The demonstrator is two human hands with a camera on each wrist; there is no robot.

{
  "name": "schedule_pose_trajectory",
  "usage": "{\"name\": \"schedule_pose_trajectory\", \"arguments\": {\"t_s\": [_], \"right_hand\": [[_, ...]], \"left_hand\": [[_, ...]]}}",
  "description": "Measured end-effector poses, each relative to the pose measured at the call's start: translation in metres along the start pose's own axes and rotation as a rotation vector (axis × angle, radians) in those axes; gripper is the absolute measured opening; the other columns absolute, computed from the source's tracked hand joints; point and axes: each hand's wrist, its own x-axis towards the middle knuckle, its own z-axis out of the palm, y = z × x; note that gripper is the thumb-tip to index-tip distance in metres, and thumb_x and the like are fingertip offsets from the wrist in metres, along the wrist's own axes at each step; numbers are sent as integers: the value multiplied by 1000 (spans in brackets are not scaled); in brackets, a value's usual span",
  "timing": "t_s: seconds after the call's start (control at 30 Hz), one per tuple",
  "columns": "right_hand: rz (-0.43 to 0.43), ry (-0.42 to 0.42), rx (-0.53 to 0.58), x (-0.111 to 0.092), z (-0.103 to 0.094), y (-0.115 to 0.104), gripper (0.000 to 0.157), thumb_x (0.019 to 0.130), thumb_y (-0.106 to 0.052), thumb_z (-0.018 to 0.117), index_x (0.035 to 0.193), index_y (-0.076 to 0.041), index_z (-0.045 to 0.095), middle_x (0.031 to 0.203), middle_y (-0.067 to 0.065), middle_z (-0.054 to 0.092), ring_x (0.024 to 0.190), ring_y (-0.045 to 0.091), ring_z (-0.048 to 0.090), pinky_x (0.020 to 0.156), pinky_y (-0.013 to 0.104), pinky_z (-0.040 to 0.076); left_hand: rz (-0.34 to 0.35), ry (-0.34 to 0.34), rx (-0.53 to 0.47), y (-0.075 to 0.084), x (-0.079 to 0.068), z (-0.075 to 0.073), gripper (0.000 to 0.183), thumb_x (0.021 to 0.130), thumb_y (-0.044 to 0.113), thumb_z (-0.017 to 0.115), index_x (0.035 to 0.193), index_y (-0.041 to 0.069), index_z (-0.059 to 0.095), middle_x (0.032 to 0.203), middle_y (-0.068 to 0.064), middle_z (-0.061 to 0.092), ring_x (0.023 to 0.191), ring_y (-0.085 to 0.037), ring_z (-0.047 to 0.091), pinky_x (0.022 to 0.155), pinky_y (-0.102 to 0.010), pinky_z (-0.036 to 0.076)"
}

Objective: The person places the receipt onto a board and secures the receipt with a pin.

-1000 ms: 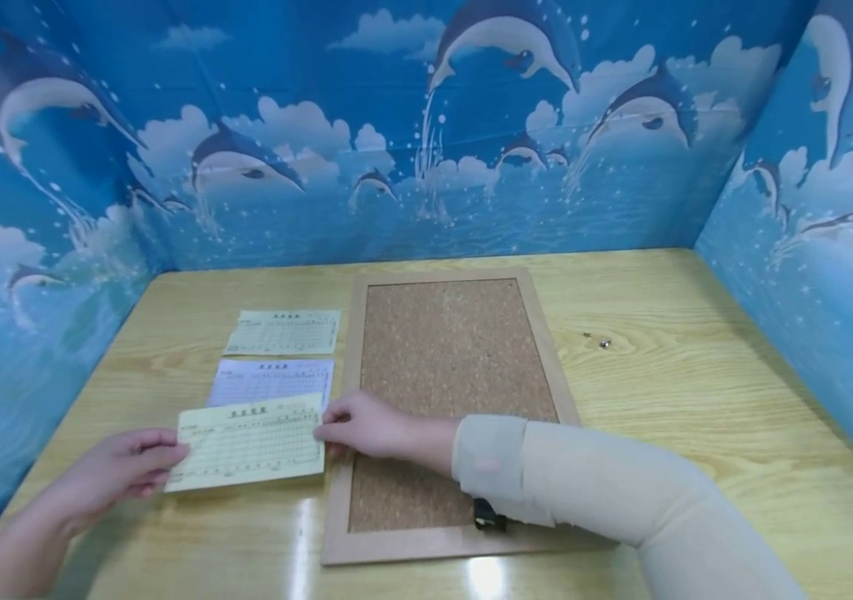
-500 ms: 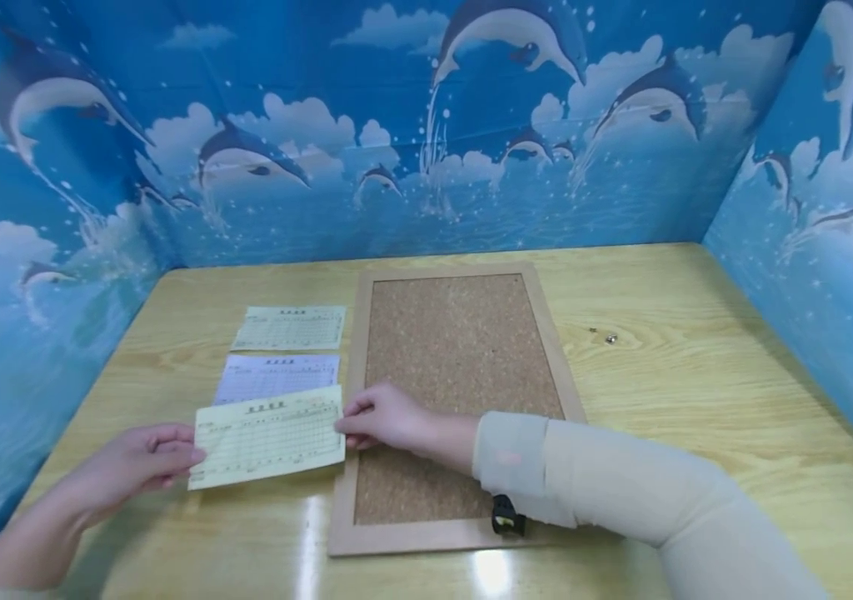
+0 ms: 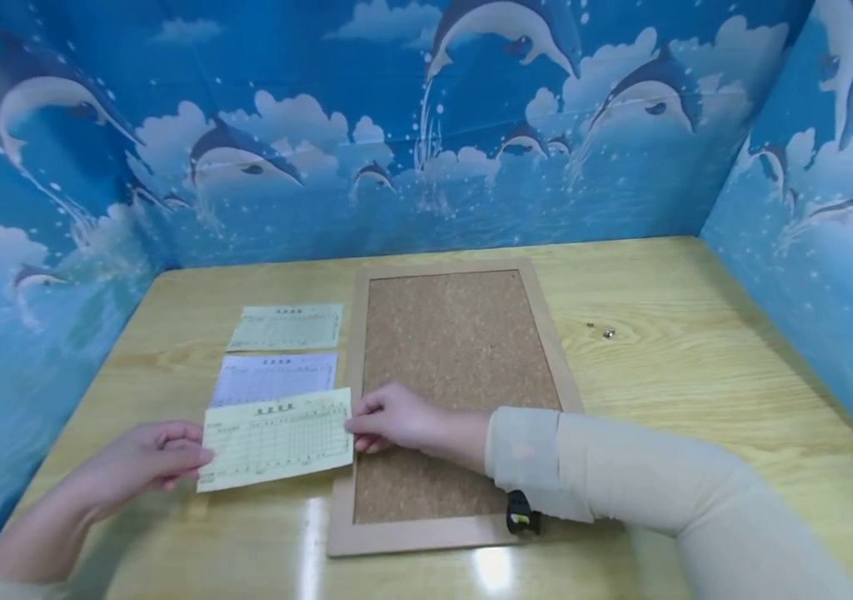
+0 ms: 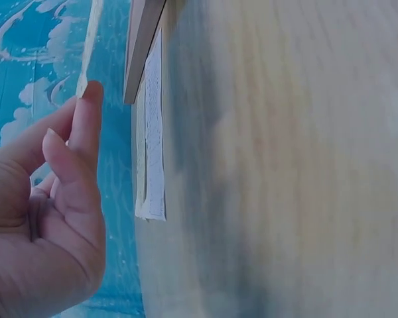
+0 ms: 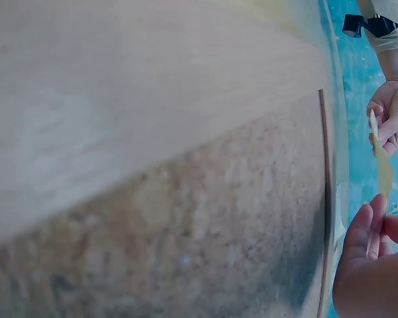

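A pale yellow printed form (image 3: 276, 440) is stretched between both hands, raised above the table. My left hand (image 3: 152, 458) pinches its left edge, and my right hand (image 3: 396, 419) pinches the right edge over the corkboard's left frame. In the left wrist view the left hand (image 4: 60, 179) holds the form's corner between thumb and fingers. The right wrist view shows the form edge-on between the right hand (image 5: 375, 255) and the other hand. Behind it lie a lilac form (image 3: 276, 375), partly covered in the head view, and a pale green form (image 3: 287, 327).
The wood-framed corkboard (image 3: 456, 333) lies flat on the wood-grain table (image 3: 666, 375), under the right forearm. A few small metal pieces (image 3: 609, 332) lie right of it. A blue dolphin-print curtain (image 3: 411, 192) encloses the back and sides.
Both hands have carried the yellow form a little to the right, so its right end now overlaps the corkboard's frame. The other two forms and the board stay put.
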Motion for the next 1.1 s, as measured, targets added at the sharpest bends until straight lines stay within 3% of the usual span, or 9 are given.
{"name": "schedule_pose_trajectory", "arguments": {"t_s": [0.33, 0.77, 0.9, 1.1], "right_hand": [[38, 1, 17, -3, -7, 4, 14, 89, -3, 60, 91, 10, 64, 64, 4, 61, 58, 7, 58, 59, 21, 52], [39, 19, -4, -5, -12, -1, 13, 88, -3, 61, 91, 9, 65, 66, 6, 62, 58, 9, 58, 59, 22, 53], [38, 18, 0, -6, -15, 0, 13, 88, -3, 61, 91, 9, 65, 67, 6, 63, 58, 8, 58, 59, 22, 52], [52, 27, 1, -10, -16, 2, 14, 89, -4, 61, 91, 9, 65, 67, 6, 63, 58, 8, 58, 58, 20, 52]], "left_hand": [[19, -17, 20, 8, 5, 4, 26, 92, 12, 58, 109, -8, 56, 81, 3, 67, 65, -7, 57, 55, -22, 45], [17, 7, 25, 10, 7, 5, 24, 92, 13, 58, 108, -6, 55, 78, 4, 63, 66, -8, 57, 57, -24, 47], [15, -6, 17, 12, 9, 8, 26, 93, 13, 57, 109, -7, 55, 79, 3, 63, 68, -9, 57, 59, -24, 48], [50, -49, -24, 8, 11, 8, 14, 94, 10, 53, 102, 1, 60, 79, 3, 61, 67, -8, 56, 61, -24, 50]]}}
